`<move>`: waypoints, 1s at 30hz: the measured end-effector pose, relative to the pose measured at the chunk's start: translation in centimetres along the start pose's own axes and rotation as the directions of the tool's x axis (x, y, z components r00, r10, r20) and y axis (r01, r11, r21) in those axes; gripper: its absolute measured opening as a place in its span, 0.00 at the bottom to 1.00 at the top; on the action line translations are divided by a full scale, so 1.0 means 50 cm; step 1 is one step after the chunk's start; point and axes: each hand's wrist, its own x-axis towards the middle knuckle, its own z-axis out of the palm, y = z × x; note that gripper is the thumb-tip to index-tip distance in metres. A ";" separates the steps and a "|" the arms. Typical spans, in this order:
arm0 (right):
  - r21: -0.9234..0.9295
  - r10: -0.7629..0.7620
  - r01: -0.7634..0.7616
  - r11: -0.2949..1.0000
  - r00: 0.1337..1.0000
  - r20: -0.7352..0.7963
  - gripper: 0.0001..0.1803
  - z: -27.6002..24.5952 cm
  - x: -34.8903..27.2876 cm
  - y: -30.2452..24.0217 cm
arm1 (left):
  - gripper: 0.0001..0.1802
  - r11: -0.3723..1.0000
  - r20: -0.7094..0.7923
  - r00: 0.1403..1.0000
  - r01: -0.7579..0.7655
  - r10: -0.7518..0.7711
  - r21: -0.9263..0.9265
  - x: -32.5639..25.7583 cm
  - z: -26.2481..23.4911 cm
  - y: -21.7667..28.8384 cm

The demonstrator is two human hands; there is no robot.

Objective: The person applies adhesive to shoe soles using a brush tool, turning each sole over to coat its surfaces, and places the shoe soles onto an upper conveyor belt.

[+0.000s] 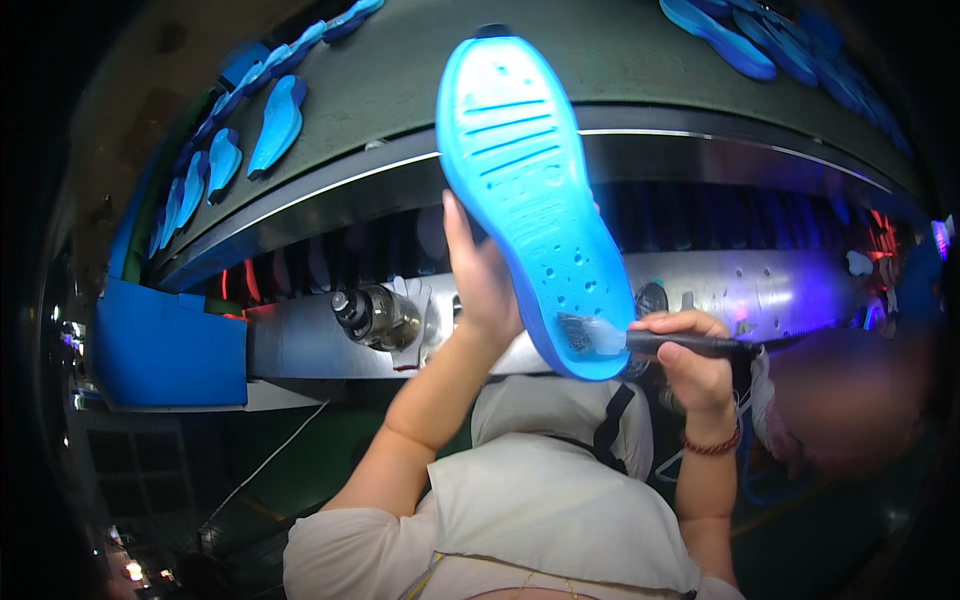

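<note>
the left hand (485, 275) has a glossy, bright blue shoe sole (540, 215) from behind and along its left side, half curled round it; part of its grip is hidden. the sole stands tilted in the air in front of the metal bench, its smooth face crossed by straight grooves near the upper, rounded end and dotted with small pits lower down. a dark piece shows at its very tip.

the right hand (692, 362) is closed round the slim black handle of a brush (685, 343), thumb and fingers pinching it; the flat, blurred bristles lie against the sole's lower end.

behind, a rounded, see-through bottle (390, 320) stands on the shiny metal bench (280, 330). curved blue soles (278, 125) rest on the dull green belt (400, 85). a beaded bracelet (712, 443) circles the right wrist.
</note>
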 end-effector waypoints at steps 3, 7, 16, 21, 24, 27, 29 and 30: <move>0.208 0.068 -0.031 0.978 0.982 -0.174 0.10 0.048 0.008 0.017 | 0.41 0.976 -0.062 0.992 0.091 -0.106 -0.198 -0.034 -0.034 -0.065; -0.502 0.133 0.015 0.865 0.957 0.257 0.13 0.022 0.014 -0.067 | 0.31 0.924 0.273 0.930 0.309 -0.245 -0.226 -0.018 -0.079 -0.030; -0.617 0.236 0.180 0.766 0.814 0.531 0.12 0.017 0.030 -0.123 | 0.30 0.692 -0.003 0.704 0.699 -0.710 0.181 -0.010 -0.036 0.014; -0.664 0.202 0.232 0.711 0.837 0.509 0.11 0.001 0.036 -0.120 | 0.34 0.484 -0.056 0.537 0.796 -0.842 0.364 -0.008 -0.028 0.030; -0.723 0.306 0.265 0.637 0.775 0.554 0.10 -0.005 0.028 -0.144 | 0.37 0.432 -0.104 0.542 0.759 -0.834 0.488 -0.017 -0.028 0.040; -0.712 0.133 0.275 0.646 0.878 0.460 0.11 -0.018 0.033 -0.135 | 0.37 0.488 -0.138 0.567 0.789 -0.812 0.373 -0.020 -0.035 0.038; -0.721 0.183 0.249 0.647 0.867 0.464 0.11 -0.029 0.018 -0.129 | 0.35 0.521 -0.125 0.595 0.772 -0.794 0.363 -0.018 -0.038 0.045; -0.722 0.231 0.227 0.653 0.849 0.476 0.11 -0.032 0.010 -0.125 | 0.33 0.554 -0.125 0.625 0.754 -0.771 0.351 -0.021 -0.042 0.051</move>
